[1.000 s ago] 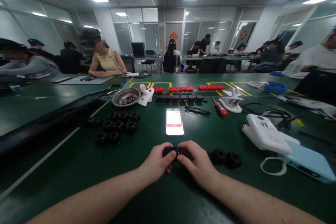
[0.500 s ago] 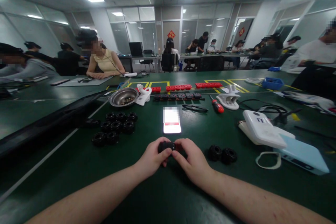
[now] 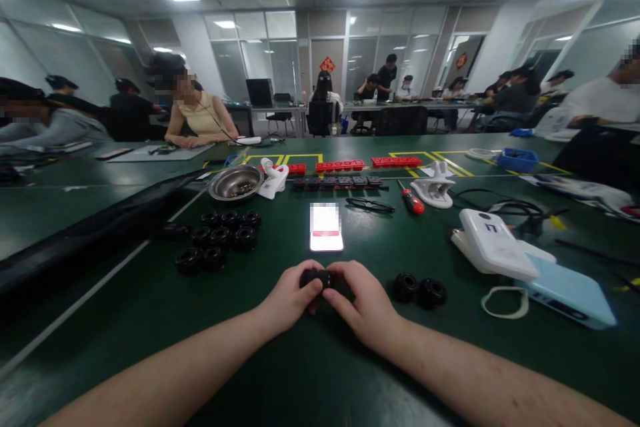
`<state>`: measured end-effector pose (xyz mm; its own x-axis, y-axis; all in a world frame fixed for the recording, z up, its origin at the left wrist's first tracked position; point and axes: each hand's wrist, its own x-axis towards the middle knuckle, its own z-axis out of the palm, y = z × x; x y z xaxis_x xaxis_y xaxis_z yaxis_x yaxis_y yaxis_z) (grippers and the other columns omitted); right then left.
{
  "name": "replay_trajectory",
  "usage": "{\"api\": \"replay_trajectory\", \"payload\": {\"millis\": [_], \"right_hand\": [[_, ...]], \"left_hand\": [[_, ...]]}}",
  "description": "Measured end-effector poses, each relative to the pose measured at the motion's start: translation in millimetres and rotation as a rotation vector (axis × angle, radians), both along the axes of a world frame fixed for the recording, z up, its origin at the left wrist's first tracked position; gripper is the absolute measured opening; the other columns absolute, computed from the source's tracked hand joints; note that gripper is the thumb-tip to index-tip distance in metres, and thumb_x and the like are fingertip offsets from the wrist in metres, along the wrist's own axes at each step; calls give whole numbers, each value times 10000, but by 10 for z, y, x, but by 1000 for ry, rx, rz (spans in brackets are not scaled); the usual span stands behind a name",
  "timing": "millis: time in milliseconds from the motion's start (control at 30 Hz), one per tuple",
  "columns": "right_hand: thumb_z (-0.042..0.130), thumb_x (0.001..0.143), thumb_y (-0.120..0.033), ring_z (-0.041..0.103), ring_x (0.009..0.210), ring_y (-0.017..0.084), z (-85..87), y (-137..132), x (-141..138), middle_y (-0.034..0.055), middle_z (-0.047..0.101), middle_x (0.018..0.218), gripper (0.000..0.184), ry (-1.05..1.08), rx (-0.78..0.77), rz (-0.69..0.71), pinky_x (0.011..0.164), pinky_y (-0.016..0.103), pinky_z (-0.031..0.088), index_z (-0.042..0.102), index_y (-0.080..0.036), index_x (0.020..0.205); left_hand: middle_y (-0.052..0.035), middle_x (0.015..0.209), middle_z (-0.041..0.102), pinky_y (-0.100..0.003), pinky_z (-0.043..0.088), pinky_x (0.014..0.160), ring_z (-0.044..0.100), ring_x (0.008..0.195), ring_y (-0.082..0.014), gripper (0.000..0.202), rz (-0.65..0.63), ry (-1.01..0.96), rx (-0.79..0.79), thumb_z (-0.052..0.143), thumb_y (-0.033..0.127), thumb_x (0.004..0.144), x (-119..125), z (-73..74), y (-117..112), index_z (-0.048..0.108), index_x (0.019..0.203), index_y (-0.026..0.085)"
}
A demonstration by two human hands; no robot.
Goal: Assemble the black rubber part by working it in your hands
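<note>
Our left grip is closed on a small black piece, with the thumb lying across its near side. Our right grip pinches the right end of this same piece between thumb and forefinger. So the piece is between our two hands, in front of us, and the fingers hide a part of it. Just beyond it, a phone with bright screen lies on the green surface. To the right of our right hand we see two black rings, side by side. To the left, farther forward, there is a group of eight similar rings. Beyond the phone lies a dark strip, and a red-handled screwdriver is to the right. A metal bowl holds small parts.
</note>
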<state>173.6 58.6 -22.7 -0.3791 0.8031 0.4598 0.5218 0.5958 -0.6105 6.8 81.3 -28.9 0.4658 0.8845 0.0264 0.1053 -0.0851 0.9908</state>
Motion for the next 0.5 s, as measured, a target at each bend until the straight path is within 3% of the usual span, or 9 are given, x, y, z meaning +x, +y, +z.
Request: {"api": "replay_trajectory", "payload": {"millis": [133,267,400,500], "right_hand": [[543,782,-221,488,881,202,24,-26,-33,80,548,956,252,-16,127,67,769,357,431,488,-175,1024],[549,760,-233,489,908,202,11,-17,-52,85,525,1003,364,59,69,29,791,361,429,430,-169,1098],[499,804,-284,508,777,189,-5,20,-30,59,549,849,225,41,-30,-44,689,343,443,499,-161,992],[513,806,-263,504,762,187,14,18,-10,57,561,819,156,-14,-16,-43,678,336,440,531,-160,921]], "left_hand": [[12,589,511,-208,376,418,516,457,-111,517,-14,-4,-78,455,638,681,-20,-7,43,497,772,131],[35,583,490,-201,384,428,485,453,-91,406,-7,-47,-55,524,548,698,-31,-17,38,478,757,149],[34,630,490,-191,392,429,471,476,-81,393,32,-65,-32,538,520,706,-29,-25,15,477,839,155],[17,644,515,-200,412,439,498,493,-92,427,33,-61,-59,520,537,713,-31,-35,24,493,870,141]]}}
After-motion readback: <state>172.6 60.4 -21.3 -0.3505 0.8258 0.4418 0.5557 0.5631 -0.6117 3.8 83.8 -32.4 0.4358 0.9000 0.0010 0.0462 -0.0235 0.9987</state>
